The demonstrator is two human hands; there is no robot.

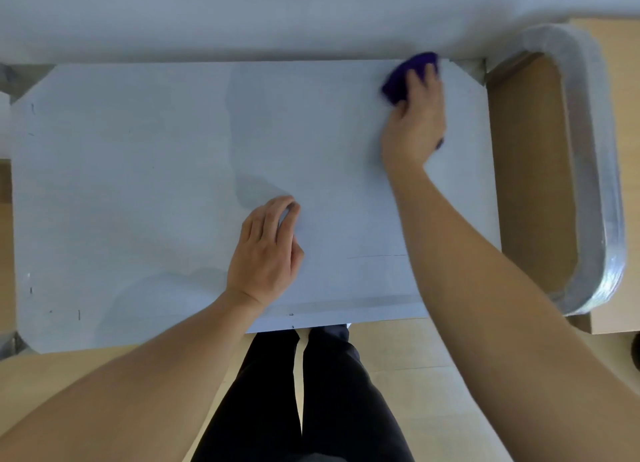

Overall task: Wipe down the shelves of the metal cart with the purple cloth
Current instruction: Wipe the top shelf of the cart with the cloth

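Observation:
The top shelf (138,184) of the metal cart fills the middle of the head view, pale and shiny. My right hand (415,122) presses the bunched purple cloth (401,77) onto the shelf's far right corner, with its fingers curled over the cloth. A small bit of purple also shows under the heel of that hand. My left hand (266,250) rests on the shelf near the front middle, fingers loosely bent and holding nothing.
The cart's looped metal handle (595,184) sticks out on the right over the wood floor (530,170). A pale wall (242,14) runs right behind the cart. My dark trouser legs (329,392) stand at the front edge.

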